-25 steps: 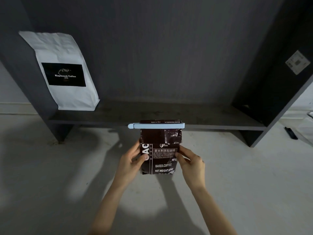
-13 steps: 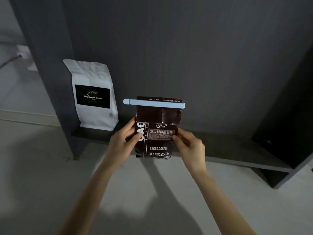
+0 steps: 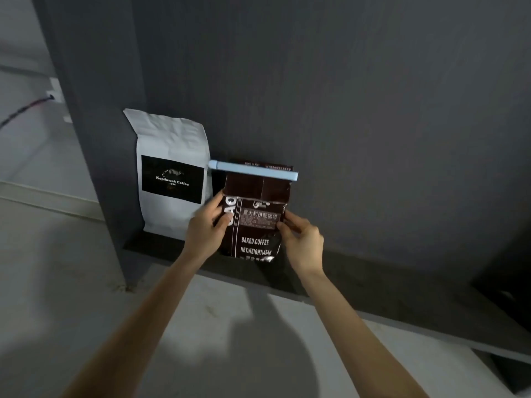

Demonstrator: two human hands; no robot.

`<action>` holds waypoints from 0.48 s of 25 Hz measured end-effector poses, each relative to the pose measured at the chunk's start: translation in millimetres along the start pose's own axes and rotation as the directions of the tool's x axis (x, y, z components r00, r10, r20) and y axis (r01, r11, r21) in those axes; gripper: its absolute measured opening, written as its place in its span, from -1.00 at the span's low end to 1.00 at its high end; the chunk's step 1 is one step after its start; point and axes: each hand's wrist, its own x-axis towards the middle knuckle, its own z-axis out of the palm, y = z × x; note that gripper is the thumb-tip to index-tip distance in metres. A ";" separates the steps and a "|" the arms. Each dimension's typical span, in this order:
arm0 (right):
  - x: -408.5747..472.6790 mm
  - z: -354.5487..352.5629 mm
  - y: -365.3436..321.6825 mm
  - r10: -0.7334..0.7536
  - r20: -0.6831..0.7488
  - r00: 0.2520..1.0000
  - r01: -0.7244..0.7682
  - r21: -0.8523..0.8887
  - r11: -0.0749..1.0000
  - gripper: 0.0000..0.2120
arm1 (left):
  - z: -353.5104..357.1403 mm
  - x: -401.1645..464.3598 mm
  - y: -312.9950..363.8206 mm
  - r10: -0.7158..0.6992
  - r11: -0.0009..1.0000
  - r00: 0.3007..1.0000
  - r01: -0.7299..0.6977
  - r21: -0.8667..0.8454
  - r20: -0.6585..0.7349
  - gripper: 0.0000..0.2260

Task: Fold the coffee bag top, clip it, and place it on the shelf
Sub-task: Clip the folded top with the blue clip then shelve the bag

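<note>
Coffee bag (image 3: 256, 222), dark brown and glossy, stands upright at the shelf (image 3: 373, 294), its folded top pinched under a pale blue clip (image 3: 253, 169) that runs across the whole width and sticks out past both sides. The bag's bottom edge sits low against the shelf board, but shadow there makes it impossible to tell whether it rests on the board or is just above it. White print reads "BAKED.COFFEE" and "NET.WEIGHT:454g"; the smaller characters above are blurred, and large letters down the left side are partly covered.

The left hand (image 3: 208, 225) grasps the bag's left edge, thumb on the front over the print, the other fingers hidden behind. The right hand (image 3: 301, 239) grasps the right edge, fingertips curled onto the front. Both forearms run out of the frame at the bottom.

Just beside the bag, to its left, a white coffee bag (image 3: 172, 173) with a black label stands on the shelf against the dark side panel (image 3: 94, 139); whether the clip's left tip touches it is unclear. The shelf's right end fades into darkness.
</note>
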 end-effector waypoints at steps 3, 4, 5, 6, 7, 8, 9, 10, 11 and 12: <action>3.5 6.8 14.0 0.003 -0.032 0.999 -0.004 -0.019 1.000 -0.71 | 13.2 2.4 -17.5 0.013 0.997 0.999 -0.011 0.082 -0.033 -0.64; 5.8 7.7 15.6 0.005 -0.037 0.999 -0.006 -0.024 1.000 -0.71 | 15.6 4.2 -20.0 0.025 0.996 0.998 -0.020 0.087 -0.051 -0.65; 8.4 8.0 15.7 0.015 -0.036 0.999 -0.016 -0.020 1.000 -0.71 | 17.0 6.4 -21.2 0.034 0.995 0.998 -0.028 0.091 -0.059 -0.65; 11.5 8.1 16.0 0.016 -0.038 0.999 -0.017 -0.014 1.000 -0.71 | 18.0 9.4 -21.6 0.043 0.995 0.997 -0.037 0.090 -0.069 -0.65; 12.3 8.6 16.2 0.013 -0.037 0.999 -0.013 -0.020 1.000 -0.71 | 18.8 10.7 -21.2 0.041 0.996 0.996 -0.035 0.085 -0.073 -0.65; 11.7 9.9 17.3 0.006 -0.039 0.999 -0.007 -0.029 1.000 -0.71 | 20.5 9.9 -22.2 0.040 0.996 0.995 -0.032 0.081 -0.092 -0.65; 10.6 11.2 16.1 0.010 -0.039 0.999 -0.011 -0.034 0.999 -0.71 | 20.9 7.7 -21.5 0.026 0.997 0.994 -0.018 0.072 -0.109 -0.65; 10.7 12.5 18.4 0.002 -0.036 0.999 -0.003 -0.031 1.000 -0.70 | 22.1 7.5 -23.0 0.021 0.998 0.991 -0.012 0.063 -0.132 -0.66; 8.9 12.3 19.6 0.004 -0.020 1.000 -0.005 -0.040 0.999 -0.70 | 22.5 6.1 -20.8 0.007 0.999 0.991 0.000 0.052 -0.135 -0.66; 8.5 11.2 21.1 0.000 -0.010 1.000 -0.001 -0.043 0.999 -0.69 | 23.5 7.4 -19.3 0.006 0.999 0.991 0.000 0.045 -0.137 -0.66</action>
